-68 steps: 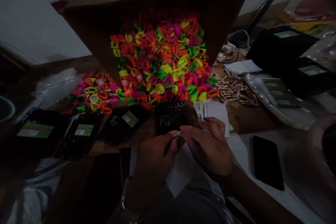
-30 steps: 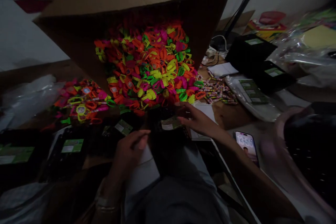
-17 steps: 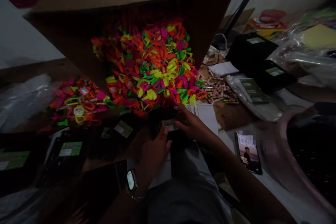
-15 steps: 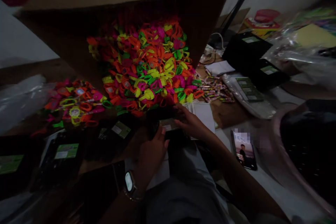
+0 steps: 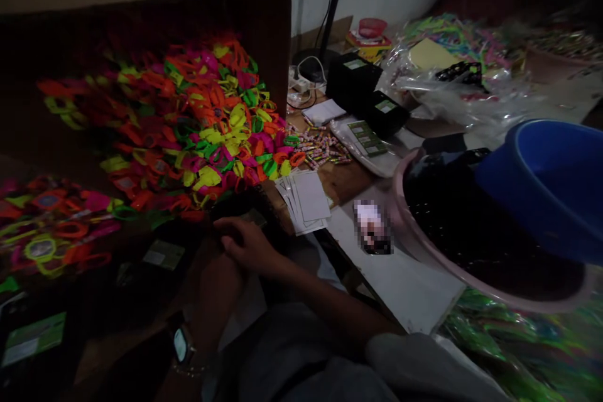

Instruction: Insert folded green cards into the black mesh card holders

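Observation:
In the dim light, my right hand [image 5: 252, 248] reaches in front of my lap with its fingers curled; anything between them is lost in shadow. My left hand [image 5: 221, 279] lies just beside and below it, wearing a watch [image 5: 180, 344] at the wrist, and its fingers are too dark to make out. Right behind the right hand is a dark piece with a dim label [image 5: 254, 218]. To the left lie black packs with green-and-white labels [image 5: 164, 254]. Colourful toy watches [image 5: 221, 132] spill from a large cardboard box [image 5: 268, 31] beyond the hands.
White cards [image 5: 313, 198] lie fanned right of my hands, before small patterned sticks [image 5: 325, 147]. A phone [image 5: 372, 226] rests on a white board [image 5: 400, 286]. Farther right, a pink basin [image 5: 400, 201] of dark contents carries a blue tub [image 5: 532, 169]. Black boxes [image 5: 351, 85] stand behind.
The view has swung to the right, bringing the blue tub into sight. My hands have come closer together, and the labelled black piece between them earlier no longer shows there.

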{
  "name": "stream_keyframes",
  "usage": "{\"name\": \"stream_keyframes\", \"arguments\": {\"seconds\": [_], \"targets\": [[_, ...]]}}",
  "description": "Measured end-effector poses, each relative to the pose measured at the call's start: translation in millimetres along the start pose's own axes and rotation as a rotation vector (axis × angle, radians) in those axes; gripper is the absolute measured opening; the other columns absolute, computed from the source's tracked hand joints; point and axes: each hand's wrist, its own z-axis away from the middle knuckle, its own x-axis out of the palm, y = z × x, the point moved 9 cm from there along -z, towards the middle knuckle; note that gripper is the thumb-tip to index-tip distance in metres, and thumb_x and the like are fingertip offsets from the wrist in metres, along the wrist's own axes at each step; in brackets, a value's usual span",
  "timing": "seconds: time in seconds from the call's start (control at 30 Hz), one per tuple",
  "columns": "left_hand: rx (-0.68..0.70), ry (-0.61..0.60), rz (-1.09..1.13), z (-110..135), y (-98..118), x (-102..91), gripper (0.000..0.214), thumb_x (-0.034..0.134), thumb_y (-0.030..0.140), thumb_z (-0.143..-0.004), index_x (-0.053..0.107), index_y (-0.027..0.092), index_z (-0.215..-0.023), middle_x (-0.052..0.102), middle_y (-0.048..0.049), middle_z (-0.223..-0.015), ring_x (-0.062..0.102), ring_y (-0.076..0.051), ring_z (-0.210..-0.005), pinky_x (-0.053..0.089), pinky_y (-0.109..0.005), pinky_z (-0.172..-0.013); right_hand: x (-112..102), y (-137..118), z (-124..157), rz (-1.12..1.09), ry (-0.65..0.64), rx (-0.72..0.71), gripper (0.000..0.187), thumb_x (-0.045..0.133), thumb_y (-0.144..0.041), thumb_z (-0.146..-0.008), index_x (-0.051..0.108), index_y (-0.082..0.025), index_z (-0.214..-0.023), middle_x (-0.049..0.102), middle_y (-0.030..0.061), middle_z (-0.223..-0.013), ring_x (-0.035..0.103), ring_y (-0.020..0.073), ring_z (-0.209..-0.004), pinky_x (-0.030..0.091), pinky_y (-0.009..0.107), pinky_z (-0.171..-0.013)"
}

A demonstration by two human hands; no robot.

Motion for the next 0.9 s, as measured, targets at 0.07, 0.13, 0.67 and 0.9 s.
{"name": "stream_keyframes", "arguments": {"seconds": [0.07,0.13,0.67,0.9], "targets": [[0.054,0.026,-0.068,1.2,5.5,-0.1,0.041,0.042,0.021,-0.093,0.058,0.014,-0.13,0.066,-0.0202,-0.122,0.072,-0.028,-0.084,0.056,-0.037,-0.073,-16.5,30.5,-4.9,0.049,0.104,0.115,0.036,0.047,-0.01,-0.084,0.057,-0.019,-0.117,0.07,0.0058,-0.114,0.067,0.0143,-0.102,0.054,0.028,-0.089],[0.11,0.064,-0.114,4.2,12.2,-3.1,0.043,0.04,0.024,-0.095,0.052,0.019,-0.137,0.054,-0.0161,-0.14,0.07,-0.028,-0.097,0.057,-0.039,-0.08,-43.8,51.1,-7.6,0.103,0.181,0.16,0.04,0.043,-0.01,-0.084,0.053,-0.015,-0.122,0.067,0.011,-0.119,0.065,0.0173,-0.107,0.053,0.034,-0.093],[0.051,0.373,0.357,-2.3,-17.6,-44.0,0.043,0.046,0.022,-0.093,0.054,0.016,-0.135,0.056,-0.0097,-0.139,0.055,-0.02,-0.127,0.042,-0.033,-0.108,-41.5,20.8,26.0,0.525,0.04,-0.155,0.04,0.045,-0.018,-0.091,0.056,-0.014,-0.129,0.058,0.0189,-0.135,0.051,0.0318,-0.129,0.041,0.06,-0.101],[0.062,0.723,0.465,14.3,23.4,-109.0,0.038,0.041,0.032,-0.096,0.066,0.015,-0.118,0.061,-0.0107,-0.133,0.054,-0.021,-0.127,0.042,-0.032,-0.107,-69.2,-35.7,63.8,0.098,0.189,-0.195,0.017,0.058,-0.03,-0.084,0.067,-0.016,-0.089,0.068,0.0065,-0.081,0.064,0.0191,-0.075,0.053,0.03,-0.068]]}}
